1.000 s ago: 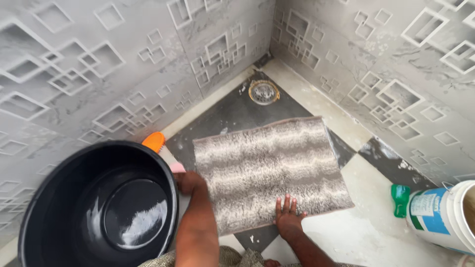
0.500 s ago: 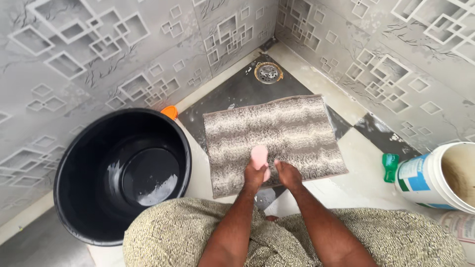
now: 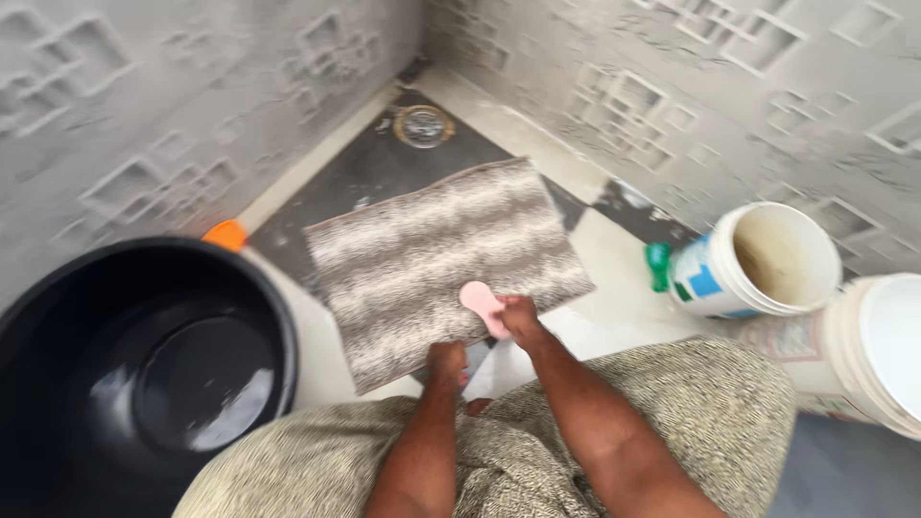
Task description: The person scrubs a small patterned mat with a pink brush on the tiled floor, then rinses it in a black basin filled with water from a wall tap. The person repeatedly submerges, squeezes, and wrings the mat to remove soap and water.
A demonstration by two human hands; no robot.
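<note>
A grey-and-white shaggy mat (image 3: 432,249) lies flat on the tiled floor in front of my knees. My right hand (image 3: 521,323) holds a pink oval soap bar (image 3: 478,298) just over the mat's near edge. My left hand (image 3: 446,364) sits with curled fingers on the mat's near edge, beside the right hand. The view is blurred by motion.
A large black bucket (image 3: 278,317) stands at the left with a little water in it, an orange object (image 3: 226,234) behind it. A round floor drain (image 3: 423,126) lies in the far corner. Two white buckets (image 3: 767,259) (image 3: 878,350) and a green cap (image 3: 657,266) stand at the right.
The soap bar went from beside the black bucket, in my left hand, over to my right hand. My left hand dropped to the mat's near edge. The view swung right.
</note>
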